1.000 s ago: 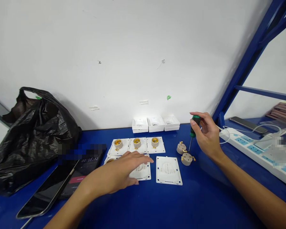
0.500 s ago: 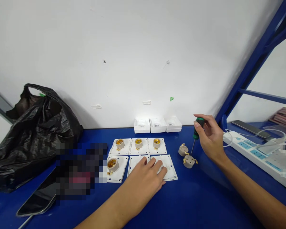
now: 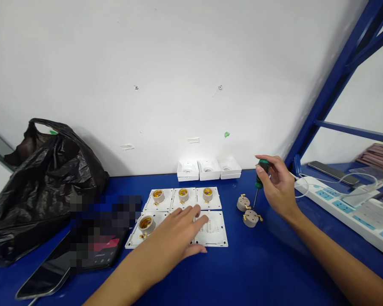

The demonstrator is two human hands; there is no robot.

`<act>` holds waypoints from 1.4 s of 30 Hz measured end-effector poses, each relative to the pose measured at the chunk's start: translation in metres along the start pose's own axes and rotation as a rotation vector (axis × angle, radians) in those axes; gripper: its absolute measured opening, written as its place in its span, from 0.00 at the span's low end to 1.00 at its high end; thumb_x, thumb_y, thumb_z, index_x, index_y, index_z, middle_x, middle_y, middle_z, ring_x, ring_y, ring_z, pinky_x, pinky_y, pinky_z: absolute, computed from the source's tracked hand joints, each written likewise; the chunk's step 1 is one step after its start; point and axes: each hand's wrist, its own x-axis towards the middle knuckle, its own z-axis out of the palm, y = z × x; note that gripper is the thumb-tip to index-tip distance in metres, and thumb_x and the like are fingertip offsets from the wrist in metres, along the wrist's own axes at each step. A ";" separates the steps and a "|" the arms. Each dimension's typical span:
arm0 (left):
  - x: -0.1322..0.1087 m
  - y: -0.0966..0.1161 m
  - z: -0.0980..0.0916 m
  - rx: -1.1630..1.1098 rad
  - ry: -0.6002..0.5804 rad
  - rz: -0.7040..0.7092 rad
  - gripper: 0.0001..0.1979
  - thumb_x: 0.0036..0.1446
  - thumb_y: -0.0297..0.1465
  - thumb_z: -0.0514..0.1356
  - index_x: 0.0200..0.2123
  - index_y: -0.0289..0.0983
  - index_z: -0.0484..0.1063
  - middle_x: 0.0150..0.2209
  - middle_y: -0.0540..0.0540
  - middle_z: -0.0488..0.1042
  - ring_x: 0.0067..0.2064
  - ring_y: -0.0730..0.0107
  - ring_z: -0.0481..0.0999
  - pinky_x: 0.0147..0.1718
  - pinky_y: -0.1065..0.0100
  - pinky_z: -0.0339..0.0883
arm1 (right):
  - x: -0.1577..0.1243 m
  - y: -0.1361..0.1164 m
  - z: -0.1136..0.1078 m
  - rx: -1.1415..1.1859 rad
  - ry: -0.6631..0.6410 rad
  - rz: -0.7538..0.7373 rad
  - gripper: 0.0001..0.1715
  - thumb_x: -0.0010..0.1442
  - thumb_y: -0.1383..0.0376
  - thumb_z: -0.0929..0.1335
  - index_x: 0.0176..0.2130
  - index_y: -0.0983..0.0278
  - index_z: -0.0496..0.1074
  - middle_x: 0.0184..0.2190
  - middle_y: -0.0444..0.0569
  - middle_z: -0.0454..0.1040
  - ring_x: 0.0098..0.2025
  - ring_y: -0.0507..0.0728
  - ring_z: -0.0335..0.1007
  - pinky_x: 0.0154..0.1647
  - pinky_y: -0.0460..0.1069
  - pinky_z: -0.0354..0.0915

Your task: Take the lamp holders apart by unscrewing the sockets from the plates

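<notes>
My left hand [image 3: 178,229], fingers spread, lies over the front row of white square base plates and hides most of the middle one. The right-hand plate [image 3: 212,231] shows bare ribs beside my fingertips. A ceramic lamp socket [image 3: 147,224] with a brass thread sits on the front left plate. My right hand [image 3: 278,182] grips a green-and-black screwdriver [image 3: 261,174] upright, its tip down close to the loose ceramic sockets. One loose socket [image 3: 250,219] lies with brass tabs sticking out; another loose socket [image 3: 243,204] lies just behind it.
Three back-row plates carry sockets, such as the middle socket [image 3: 183,194]. White square covers [image 3: 209,169] line the wall. A black plastic bag [image 3: 51,178] and phones [image 3: 46,267] are at left. A power strip [image 3: 344,208] with cables and a blue frame [image 3: 328,93] stand right.
My left hand has moved left, and the front row of plates has shifted left with it, uncovering the right plate. The right hand and screwdriver stay nearly in place; the view has shifted slightly.
</notes>
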 end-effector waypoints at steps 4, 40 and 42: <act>-0.027 -0.045 -0.011 -0.026 0.025 -0.130 0.34 0.61 0.37 0.73 0.67 0.46 0.65 0.69 0.37 0.67 0.67 0.42 0.69 0.61 0.48 0.66 | 0.000 -0.002 0.000 -0.004 -0.004 -0.011 0.13 0.70 0.62 0.69 0.53 0.55 0.76 0.40 0.46 0.68 0.40 0.59 0.68 0.43 0.56 0.67; 0.050 0.035 -0.027 -0.315 -0.124 -0.103 0.15 0.67 0.43 0.68 0.40 0.41 0.68 0.38 0.50 0.76 0.34 0.62 0.75 0.29 0.67 0.59 | 0.002 -0.003 -0.001 -0.089 -0.003 -0.070 0.12 0.70 0.62 0.67 0.53 0.56 0.75 0.38 0.46 0.67 0.40 0.59 0.67 0.44 0.58 0.68; 0.045 0.031 -0.030 -0.289 -0.145 -0.114 0.14 0.66 0.41 0.69 0.38 0.41 0.68 0.39 0.50 0.76 0.35 0.62 0.76 0.29 0.67 0.59 | 0.002 -0.005 -0.001 -0.091 -0.007 -0.070 0.12 0.70 0.63 0.67 0.53 0.56 0.75 0.38 0.46 0.67 0.39 0.59 0.67 0.43 0.57 0.67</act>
